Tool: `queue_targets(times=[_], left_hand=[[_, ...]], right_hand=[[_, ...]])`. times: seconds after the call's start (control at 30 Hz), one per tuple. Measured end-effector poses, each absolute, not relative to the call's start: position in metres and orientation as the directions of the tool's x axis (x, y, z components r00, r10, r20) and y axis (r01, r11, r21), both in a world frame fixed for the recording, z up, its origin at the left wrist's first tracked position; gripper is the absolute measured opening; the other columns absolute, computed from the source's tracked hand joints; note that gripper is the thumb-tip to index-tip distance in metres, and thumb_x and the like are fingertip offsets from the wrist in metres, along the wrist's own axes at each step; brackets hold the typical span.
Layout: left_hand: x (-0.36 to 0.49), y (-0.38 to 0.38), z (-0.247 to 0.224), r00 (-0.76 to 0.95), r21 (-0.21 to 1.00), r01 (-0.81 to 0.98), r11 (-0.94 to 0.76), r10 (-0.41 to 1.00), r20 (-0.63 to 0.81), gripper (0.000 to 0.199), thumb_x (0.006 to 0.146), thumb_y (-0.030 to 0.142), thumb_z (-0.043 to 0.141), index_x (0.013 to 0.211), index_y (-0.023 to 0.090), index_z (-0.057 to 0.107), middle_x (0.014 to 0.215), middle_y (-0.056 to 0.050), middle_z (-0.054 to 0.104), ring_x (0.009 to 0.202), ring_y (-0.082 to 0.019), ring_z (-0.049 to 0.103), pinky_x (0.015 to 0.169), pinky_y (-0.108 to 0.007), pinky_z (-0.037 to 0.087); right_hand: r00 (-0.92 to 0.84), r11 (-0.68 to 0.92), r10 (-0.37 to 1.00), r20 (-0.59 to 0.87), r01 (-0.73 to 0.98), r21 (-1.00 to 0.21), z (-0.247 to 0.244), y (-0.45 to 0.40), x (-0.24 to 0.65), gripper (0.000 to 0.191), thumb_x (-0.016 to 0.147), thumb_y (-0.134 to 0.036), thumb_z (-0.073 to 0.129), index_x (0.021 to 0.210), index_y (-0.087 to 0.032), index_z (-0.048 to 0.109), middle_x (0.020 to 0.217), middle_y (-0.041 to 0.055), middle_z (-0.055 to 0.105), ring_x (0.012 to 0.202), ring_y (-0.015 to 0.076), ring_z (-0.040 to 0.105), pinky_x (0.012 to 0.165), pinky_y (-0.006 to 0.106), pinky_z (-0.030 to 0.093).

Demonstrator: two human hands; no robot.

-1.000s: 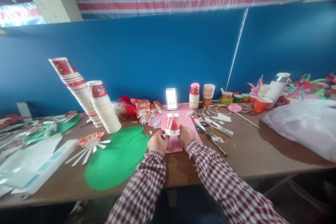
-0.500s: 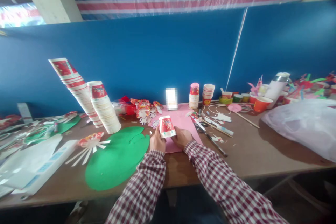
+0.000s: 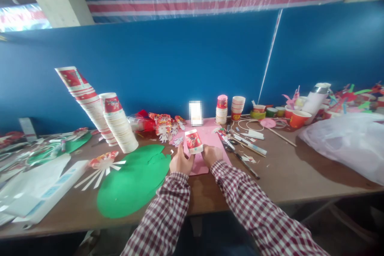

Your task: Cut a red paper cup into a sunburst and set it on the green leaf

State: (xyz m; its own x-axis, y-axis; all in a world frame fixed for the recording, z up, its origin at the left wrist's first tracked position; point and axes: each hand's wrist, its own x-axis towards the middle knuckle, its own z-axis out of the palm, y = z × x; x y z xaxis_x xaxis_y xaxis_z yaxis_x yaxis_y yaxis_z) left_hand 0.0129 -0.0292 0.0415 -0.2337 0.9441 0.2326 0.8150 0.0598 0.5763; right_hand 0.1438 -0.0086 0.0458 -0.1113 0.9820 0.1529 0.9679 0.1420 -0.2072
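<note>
I'm holding the printed paper cup (image 3: 194,141) between both hands, over the pink paper (image 3: 211,141). My left hand (image 3: 181,163) is gripping its near left side, while my right hand (image 3: 212,154) is closing fingers on its near right corner. The cup is tilting, its long axis running from near right to far left, with the narrower end pointing far and slightly left.

Left of my left hand, the green paper (image 3: 135,182) is lying flat, and beyond its far edge the white cup stack (image 3: 121,128) is leaning. Paper cutouts (image 3: 164,127) are crowding the space far left of the cup. To the right, a black pen (image 3: 247,165) is lying near my right hand, and farther right a translucent plastic bag (image 3: 348,144) is covering part of the table (image 3: 288,176).
</note>
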Motion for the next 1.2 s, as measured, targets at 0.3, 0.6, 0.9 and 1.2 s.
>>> queue_targets(times=[0.3,0.6,0.9,1.2], left_hand=[[0.007,-0.025,0.03,-0.239,0.504,0.858,0.098,0.945,0.224,0.053,0.079,0.02,0.043,0.131,0.015,0.033,0.091,-0.013,0.067,0.083,-0.024,0.063,0.067,-0.03,0.043],[0.002,-0.02,0.02,-0.165,0.624,0.777,-0.084,0.929,0.33,0.06,0.074,0.01,0.043,0.132,0.009,0.031,0.092,-0.011,0.068,0.082,-0.021,0.063,0.073,-0.028,0.046],[0.002,-0.021,0.024,-0.159,0.654,0.746,-0.121,0.923,0.352,0.062,0.068,0.009,0.048,0.128,0.015,0.038,0.076,-0.004,0.068,0.07,-0.017,0.063,0.064,-0.023,0.044],[0.007,-0.023,0.027,-0.184,0.589,0.807,-0.047,0.927,0.326,0.056,0.073,0.027,0.055,0.125,0.015,0.04,0.069,-0.002,0.066,0.068,-0.018,0.063,0.063,-0.025,0.043]], right_hand=[[-0.151,0.175,0.979,0.14,0.968,-0.182,0.06,-0.021,0.136,0.037,0.09,-0.039,0.032,0.096,-0.017,0.062,0.089,0.0117,0.068,0.087,0.0208,0.062,0.069,0.027,0.04],[-0.235,0.261,0.961,0.148,0.945,-0.195,0.054,-0.019,0.138,0.029,0.088,-0.036,0.037,0.105,-0.019,0.053,0.09,0.0092,0.067,0.083,0.0215,0.063,0.065,0.027,0.039],[-0.192,0.22,0.97,0.151,0.955,-0.2,0.053,-0.015,0.138,0.026,0.088,-0.027,0.037,0.096,-0.017,0.059,0.092,0.0105,0.067,0.086,0.0207,0.063,0.068,0.026,0.041],[-0.163,0.19,0.974,0.16,0.967,-0.172,0.047,-0.011,0.141,0.031,0.089,-0.031,0.035,0.097,-0.017,0.062,0.088,0.013,0.068,0.083,0.0222,0.064,0.066,0.028,0.041]])
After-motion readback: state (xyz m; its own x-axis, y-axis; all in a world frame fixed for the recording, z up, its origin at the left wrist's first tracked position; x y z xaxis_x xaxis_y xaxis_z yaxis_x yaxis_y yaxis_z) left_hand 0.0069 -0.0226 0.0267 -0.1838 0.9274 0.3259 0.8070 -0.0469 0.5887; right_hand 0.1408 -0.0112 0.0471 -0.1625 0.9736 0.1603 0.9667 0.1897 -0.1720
